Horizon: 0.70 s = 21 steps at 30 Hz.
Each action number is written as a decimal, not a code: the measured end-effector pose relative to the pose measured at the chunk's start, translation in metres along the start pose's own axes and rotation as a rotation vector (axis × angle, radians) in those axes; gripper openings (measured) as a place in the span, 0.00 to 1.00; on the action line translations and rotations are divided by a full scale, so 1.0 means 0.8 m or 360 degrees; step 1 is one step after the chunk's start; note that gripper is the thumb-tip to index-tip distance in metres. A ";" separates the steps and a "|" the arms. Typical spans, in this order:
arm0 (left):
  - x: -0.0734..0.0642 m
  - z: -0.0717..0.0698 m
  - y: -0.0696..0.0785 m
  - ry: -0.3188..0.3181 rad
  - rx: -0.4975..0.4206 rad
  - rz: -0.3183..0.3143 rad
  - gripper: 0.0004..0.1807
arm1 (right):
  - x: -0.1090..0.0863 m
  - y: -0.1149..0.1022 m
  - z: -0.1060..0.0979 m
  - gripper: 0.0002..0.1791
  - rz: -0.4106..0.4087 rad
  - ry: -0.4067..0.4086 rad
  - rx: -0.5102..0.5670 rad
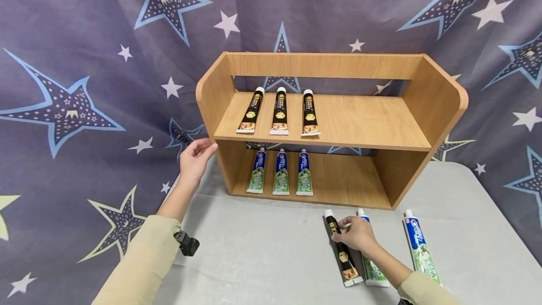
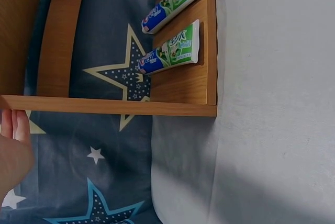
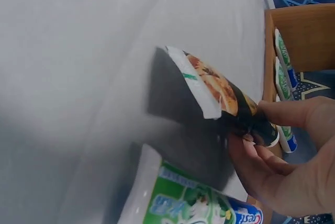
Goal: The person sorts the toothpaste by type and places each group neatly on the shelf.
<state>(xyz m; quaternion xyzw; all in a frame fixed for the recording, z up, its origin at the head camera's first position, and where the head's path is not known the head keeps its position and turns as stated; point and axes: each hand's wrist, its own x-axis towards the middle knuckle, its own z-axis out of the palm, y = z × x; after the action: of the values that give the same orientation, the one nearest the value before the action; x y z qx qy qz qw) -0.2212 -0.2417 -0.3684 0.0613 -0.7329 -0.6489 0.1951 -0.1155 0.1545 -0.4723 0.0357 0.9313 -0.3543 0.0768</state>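
Note:
My right hand pinches a black toothpaste tube between thumb and fingers. In the right wrist view that tube is tilted, its white crimped end raised over its shadow. Just beside it, a blue-and-green Crest toothpaste tube lies partly hidden under my right hand and forearm. My left hand grips the left side panel of a two-tier wooden shelf, thumb at the front edge and fingers on the outer face. In the left wrist view, fingers show against that panel.
Three black toothpaste tubes lie in a row on the upper tier, toward the left. Below them are three Crest tubes on the lower tier. Another Crest tube lies farther right on the grey-white table. A star-patterned curtain hangs behind.

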 end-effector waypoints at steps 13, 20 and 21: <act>0.000 -0.001 0.001 -0.0003 -0.0003 -0.0027 0.18 | 0.006 -0.011 -0.014 0.24 0.0255 -0.0243 0.0634; 0.000 0.000 0.001 0.0005 0.0017 -0.0023 0.18 | 0.006 -0.014 -0.031 0.27 0.0303 -0.0404 0.0908; 0.000 0.000 0.001 0.0009 0.0018 -0.0017 0.18 | 0.006 -0.015 -0.034 0.28 0.0306 -0.0430 0.0956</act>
<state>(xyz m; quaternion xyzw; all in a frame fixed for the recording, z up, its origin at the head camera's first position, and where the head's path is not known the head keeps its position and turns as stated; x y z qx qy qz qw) -0.2207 -0.2414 -0.3674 0.0681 -0.7356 -0.6457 0.1933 -0.1247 0.1637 -0.4453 0.0972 0.7591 -0.6054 0.2186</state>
